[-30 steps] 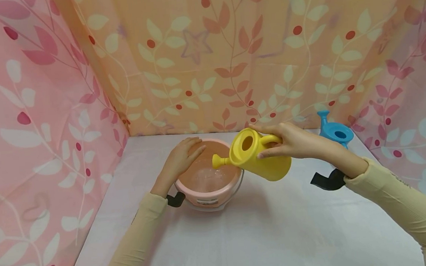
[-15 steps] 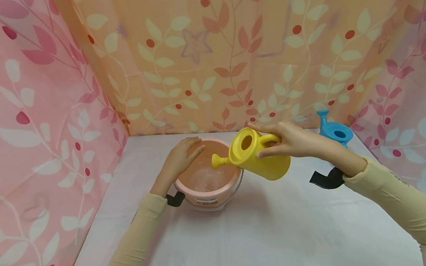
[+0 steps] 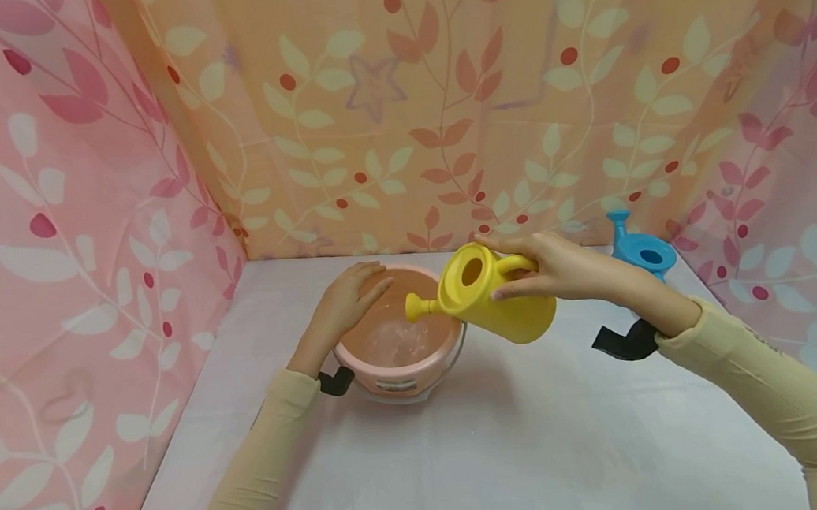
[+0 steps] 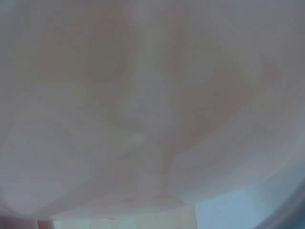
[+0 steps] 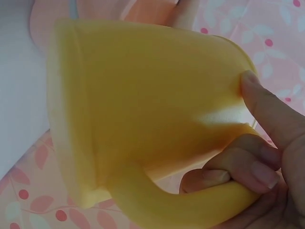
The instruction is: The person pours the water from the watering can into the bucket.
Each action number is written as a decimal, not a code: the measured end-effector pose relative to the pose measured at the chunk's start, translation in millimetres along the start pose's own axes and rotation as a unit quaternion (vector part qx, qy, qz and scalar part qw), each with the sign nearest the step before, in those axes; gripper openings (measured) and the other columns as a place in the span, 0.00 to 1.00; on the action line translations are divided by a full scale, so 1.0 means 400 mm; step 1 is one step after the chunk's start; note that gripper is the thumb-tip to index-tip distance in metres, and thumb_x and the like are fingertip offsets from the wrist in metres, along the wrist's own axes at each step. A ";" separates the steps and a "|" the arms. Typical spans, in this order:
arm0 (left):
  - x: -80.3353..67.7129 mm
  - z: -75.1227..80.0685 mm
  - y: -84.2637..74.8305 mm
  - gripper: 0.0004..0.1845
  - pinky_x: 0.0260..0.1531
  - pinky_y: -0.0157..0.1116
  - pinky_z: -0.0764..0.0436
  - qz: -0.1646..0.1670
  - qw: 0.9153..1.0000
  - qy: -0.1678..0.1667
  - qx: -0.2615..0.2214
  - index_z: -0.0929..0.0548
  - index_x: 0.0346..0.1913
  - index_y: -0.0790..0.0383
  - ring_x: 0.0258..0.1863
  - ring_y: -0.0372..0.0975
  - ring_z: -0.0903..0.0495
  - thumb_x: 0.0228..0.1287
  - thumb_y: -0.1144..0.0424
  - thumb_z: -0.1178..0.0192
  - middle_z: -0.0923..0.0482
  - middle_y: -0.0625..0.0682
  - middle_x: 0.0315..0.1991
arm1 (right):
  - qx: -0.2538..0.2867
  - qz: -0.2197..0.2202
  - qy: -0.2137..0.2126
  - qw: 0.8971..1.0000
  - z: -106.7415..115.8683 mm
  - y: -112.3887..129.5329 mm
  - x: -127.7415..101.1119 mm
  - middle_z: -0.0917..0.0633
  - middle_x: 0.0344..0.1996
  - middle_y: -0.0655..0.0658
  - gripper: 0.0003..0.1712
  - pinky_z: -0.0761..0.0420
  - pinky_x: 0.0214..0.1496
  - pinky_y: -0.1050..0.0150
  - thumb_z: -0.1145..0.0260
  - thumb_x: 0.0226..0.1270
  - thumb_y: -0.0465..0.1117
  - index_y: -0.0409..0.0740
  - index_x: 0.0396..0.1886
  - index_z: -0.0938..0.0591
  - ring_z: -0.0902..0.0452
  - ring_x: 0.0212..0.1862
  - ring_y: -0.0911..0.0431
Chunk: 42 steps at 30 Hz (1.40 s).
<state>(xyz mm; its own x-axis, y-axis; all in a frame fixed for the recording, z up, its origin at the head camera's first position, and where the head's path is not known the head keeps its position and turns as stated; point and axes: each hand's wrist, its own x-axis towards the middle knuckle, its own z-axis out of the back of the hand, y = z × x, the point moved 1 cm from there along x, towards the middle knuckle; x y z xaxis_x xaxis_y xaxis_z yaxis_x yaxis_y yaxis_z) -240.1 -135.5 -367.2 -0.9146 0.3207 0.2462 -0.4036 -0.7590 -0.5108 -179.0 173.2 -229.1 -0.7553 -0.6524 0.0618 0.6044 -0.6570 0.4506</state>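
Observation:
In the head view my right hand (image 3: 559, 266) grips the handle of a yellow watering can (image 3: 508, 311), which is tilted left. Its sprinkler head hangs over the opening of a pink bucket (image 3: 389, 379). Bright ripples show on the water inside. My left hand (image 3: 344, 300) rests on the bucket's left rim, fingers fairly straight. The right wrist view shows fingers curled round the handle of the can (image 5: 143, 95), with the thumb against its body. A blurred, pale close-up of what looks like the bucket's outer wall (image 4: 143, 119) fills the left wrist view; no hand can be made out.
A blue watering can (image 3: 643, 253) stands at the back right of the white-covered table (image 3: 479, 455), partly behind my right forearm. Leaf-patterned cloth (image 3: 384, 114) hangs along the back and both sides. The bucket's wire handle (image 3: 461, 354) hangs down at its right.
The watering can stays tilted over the bucket, with barely any shift. Ripples on the water surface vary slightly. My left hand keeps its place on the rim.

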 end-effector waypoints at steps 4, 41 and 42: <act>0.000 0.000 0.003 0.30 0.65 0.48 0.38 0.001 1.000 -0.001 -0.002 0.26 0.61 0.54 0.65 0.46 0.36 0.65 0.38 0.54 0.32 0.52 0.64 | 0.002 0.003 0.003 1.000 0.001 0.001 0.002 0.26 0.22 0.53 0.46 0.24 0.30 0.68 0.30 0.53 0.54 0.46 0.69 0.37 0.29 0.28 0.58; -0.003 0.004 0.001 0.34 0.64 0.49 0.37 -0.002 1.000 -0.001 -0.006 0.26 0.61 0.54 0.65 0.46 0.36 0.64 0.34 0.58 0.32 0.52 0.64 | 0.038 0.015 -0.021 0.999 0.001 -0.002 0.026 0.22 0.27 0.51 0.41 0.22 0.29 0.69 0.27 0.51 0.51 0.40 0.63 0.29 0.29 0.30 0.56; -0.003 0.004 0.001 0.35 0.64 0.49 0.37 -0.003 1.000 -0.001 -0.007 0.26 0.61 0.54 0.65 0.46 0.36 0.64 0.33 0.59 0.32 0.52 0.64 | 0.038 0.015 -0.020 0.999 0.001 -0.001 0.027 0.22 0.27 0.51 0.41 0.22 0.29 0.69 0.28 0.51 0.51 0.40 0.63 0.29 0.29 0.30 0.56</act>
<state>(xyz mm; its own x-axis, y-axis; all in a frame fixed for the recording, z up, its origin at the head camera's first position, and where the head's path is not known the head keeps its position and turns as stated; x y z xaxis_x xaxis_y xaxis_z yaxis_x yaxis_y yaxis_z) -239.0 -137.1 -366.6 -0.9120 0.3242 0.2513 -0.4098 -0.7492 -0.5205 -187.4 166.5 -228.2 -0.7473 -0.6551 0.1110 0.6074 -0.6060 0.5136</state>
